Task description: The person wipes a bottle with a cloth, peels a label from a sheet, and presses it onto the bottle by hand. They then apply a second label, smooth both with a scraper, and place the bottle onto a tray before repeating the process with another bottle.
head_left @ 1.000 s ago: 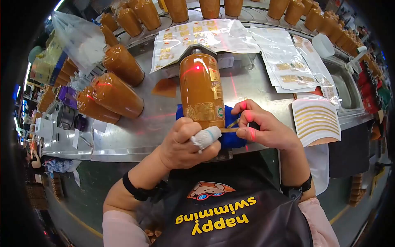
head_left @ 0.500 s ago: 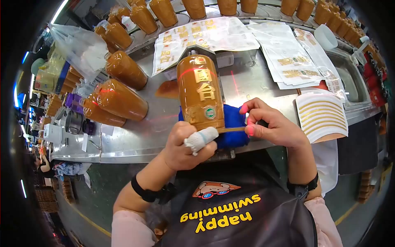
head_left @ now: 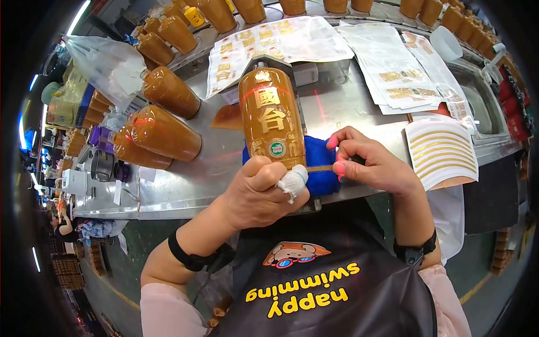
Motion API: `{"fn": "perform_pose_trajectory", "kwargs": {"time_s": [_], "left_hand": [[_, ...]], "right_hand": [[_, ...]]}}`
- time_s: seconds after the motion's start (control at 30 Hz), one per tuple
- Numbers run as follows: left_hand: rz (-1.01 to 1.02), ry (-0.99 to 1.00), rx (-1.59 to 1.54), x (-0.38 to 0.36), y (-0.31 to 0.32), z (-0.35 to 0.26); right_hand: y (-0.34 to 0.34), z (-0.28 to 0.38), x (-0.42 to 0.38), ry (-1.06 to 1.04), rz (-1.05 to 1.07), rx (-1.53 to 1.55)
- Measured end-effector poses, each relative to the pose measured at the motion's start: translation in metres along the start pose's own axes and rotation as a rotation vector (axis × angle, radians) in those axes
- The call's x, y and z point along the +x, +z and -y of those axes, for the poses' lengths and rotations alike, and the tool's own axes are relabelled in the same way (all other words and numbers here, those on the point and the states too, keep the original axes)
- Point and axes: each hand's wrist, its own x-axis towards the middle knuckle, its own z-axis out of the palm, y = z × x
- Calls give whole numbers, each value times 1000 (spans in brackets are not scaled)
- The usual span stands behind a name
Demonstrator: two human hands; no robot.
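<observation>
A brown bottle (head_left: 271,112) with gold characters and a round green label lies on a blue cloth (head_left: 321,182), its neck in a dark angled rest. My left hand (head_left: 259,194) is closed around the bottle's base, with a white wrap (head_left: 292,183) on one finger. A thin gold strip (head_left: 320,168) runs from the lower bottle beside that finger to my right hand (head_left: 368,161). The thumb and a finger of my right hand pinch the strip's free end, just right of the cloth.
More brown bottles (head_left: 167,136) lie at the left, and a row stands along the back conveyor. Label sheets (head_left: 387,73) spread behind the bottle. At the right are a sheet of curved gold strips (head_left: 441,149) and a metal sink (head_left: 484,109).
The bottle has turned, so its characters and green label sit further left. My left hand has shifted slightly right along the strip, and less of the strip shows between my hands.
</observation>
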Motion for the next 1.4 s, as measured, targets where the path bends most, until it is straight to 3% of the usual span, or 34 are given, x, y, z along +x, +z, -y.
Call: {"fn": "perform_pose_trajectory", "kwargs": {"time_s": [0.27,0.87,0.97,1.1,1.3,1.4], "left_hand": [[-97,-308,-31,-30,0,-15],[132,-9,61,11,-6,-4],[-39,-72,-52,-5,-4,-2],[-70,-274,2,-29,-2,-15],[-108,-220,-99,-26,-2,-9],[-12,-117,-78,5,-17,-4]], "right_hand": [[-2,9,-2,-97,4,-30],[-4,-4,-1,-4,3,7],[-2,-3,1,-27,-7,-5],[2,-3,5,-27,-21,-46],[0,-12,7,-76,-21,-62],[1,-12,6,-72,-32,-65]]}}
